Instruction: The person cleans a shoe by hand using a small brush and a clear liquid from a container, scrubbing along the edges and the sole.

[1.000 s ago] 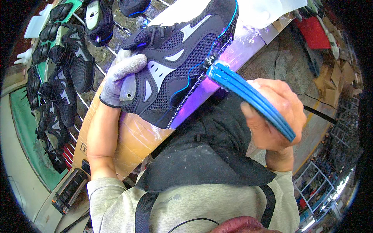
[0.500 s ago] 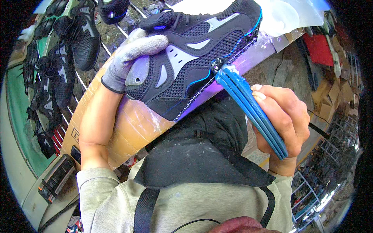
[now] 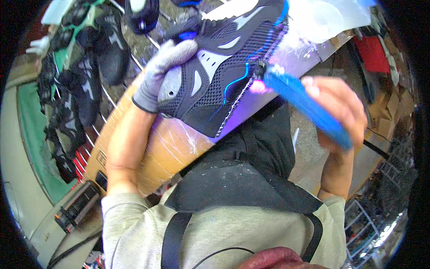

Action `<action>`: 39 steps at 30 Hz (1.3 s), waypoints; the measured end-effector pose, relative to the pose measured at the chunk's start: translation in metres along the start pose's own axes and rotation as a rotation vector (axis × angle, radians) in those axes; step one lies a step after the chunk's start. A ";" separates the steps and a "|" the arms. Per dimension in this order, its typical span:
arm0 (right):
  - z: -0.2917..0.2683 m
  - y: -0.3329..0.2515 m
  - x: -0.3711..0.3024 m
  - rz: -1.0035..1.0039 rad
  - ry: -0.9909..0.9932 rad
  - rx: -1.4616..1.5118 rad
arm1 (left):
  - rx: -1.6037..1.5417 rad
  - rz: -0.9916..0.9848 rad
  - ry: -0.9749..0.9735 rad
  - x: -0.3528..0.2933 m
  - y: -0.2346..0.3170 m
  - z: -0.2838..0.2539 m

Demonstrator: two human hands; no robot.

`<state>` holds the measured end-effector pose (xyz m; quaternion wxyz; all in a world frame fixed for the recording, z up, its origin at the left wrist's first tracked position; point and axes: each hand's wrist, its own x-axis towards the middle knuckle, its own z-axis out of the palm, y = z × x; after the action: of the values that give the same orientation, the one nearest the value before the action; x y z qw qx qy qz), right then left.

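A dark grey shoe upper (image 3: 215, 62) with light grey overlays and stitched lower edge lies on its side before me. My left hand (image 3: 172, 58), in a pale glove, grips it near the toe, thumb over the top. My right hand (image 3: 342, 107), bare, is closed round a brush (image 3: 304, 98) with a thick blue handle, smeared by motion. The brush's dark tip is at the stitched edge, midway along the upper. A bright blue line runs along the side of the upper, above the stitching.
Under the upper is a cardboard-covered board (image 3: 130, 161) with clear film. A white translucent container (image 3: 324, 22) stands at the far right. Several dark shoe uppers (image 3: 83, 85) lie on a rack at the left, near a black-and-orange tool (image 3: 76, 208).
The upper and my left hand have shifted in the picture and turned slightly. My right hand has moved right and a little up; the brush tip remains at the upper's edge.
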<state>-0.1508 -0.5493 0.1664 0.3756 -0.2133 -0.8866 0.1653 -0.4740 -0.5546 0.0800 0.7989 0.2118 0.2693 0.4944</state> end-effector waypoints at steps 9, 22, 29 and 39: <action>0.088 0.018 -0.034 0.389 0.628 0.917 | -0.397 -0.080 -0.181 0.003 0.003 0.036; 0.025 -0.023 -0.037 0.250 0.431 0.187 | -0.211 -0.011 -0.091 0.000 -0.003 0.063; 0.007 -0.029 -0.028 0.170 0.361 0.077 | -0.058 0.102 -0.049 -0.004 0.002 0.061; -0.008 -0.030 -0.015 0.042 0.166 0.059 | 0.089 0.097 0.028 -0.006 0.014 0.055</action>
<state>-0.1437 -0.5812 0.1763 0.4504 -0.2339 -0.8424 0.1809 -0.4506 -0.5584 0.1317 0.7599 0.2529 0.2914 0.5230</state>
